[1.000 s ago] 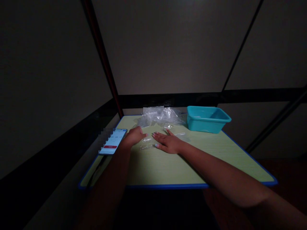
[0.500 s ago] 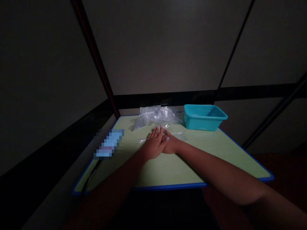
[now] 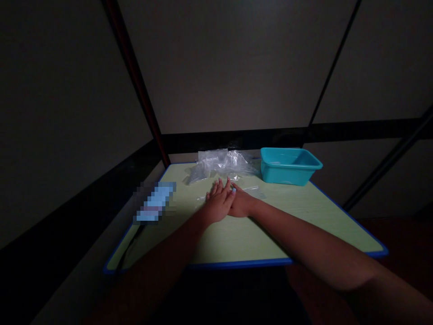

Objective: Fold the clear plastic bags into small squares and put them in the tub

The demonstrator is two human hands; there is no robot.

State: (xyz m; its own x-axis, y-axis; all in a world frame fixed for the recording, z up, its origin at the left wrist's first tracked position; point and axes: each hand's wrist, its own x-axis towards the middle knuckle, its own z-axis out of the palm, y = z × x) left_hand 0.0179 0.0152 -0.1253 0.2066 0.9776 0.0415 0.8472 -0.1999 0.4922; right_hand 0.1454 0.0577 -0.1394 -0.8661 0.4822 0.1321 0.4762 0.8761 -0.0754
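Observation:
My left hand [image 3: 218, 205] lies palm down near the middle of the table, its fingers stretched forward and slightly apart. It overlaps my right hand [image 3: 241, 204], which rests flat with part of its fingers hidden under or behind the left. Beneath both hands is a flat clear plastic bag [image 3: 257, 193], showing on either side of them. Just beyond my fingertips, a crumpled heap of clear plastic bags [image 3: 219, 166] lies at the table's far edge. Neither hand grips anything visible.
The light green table [image 3: 233, 243] has a blue rim. A turquoise plastic basket [image 3: 287, 175] stands at the back right. On the left edge lies a blurred-out, phone-like device [image 3: 155, 203] with a dark cable [image 3: 130, 243]. Walls close in behind and at the left.
My left hand has shifted slightly to the left across the flat bag, its fingers a little more spread. My right hand has stayed nearly still.

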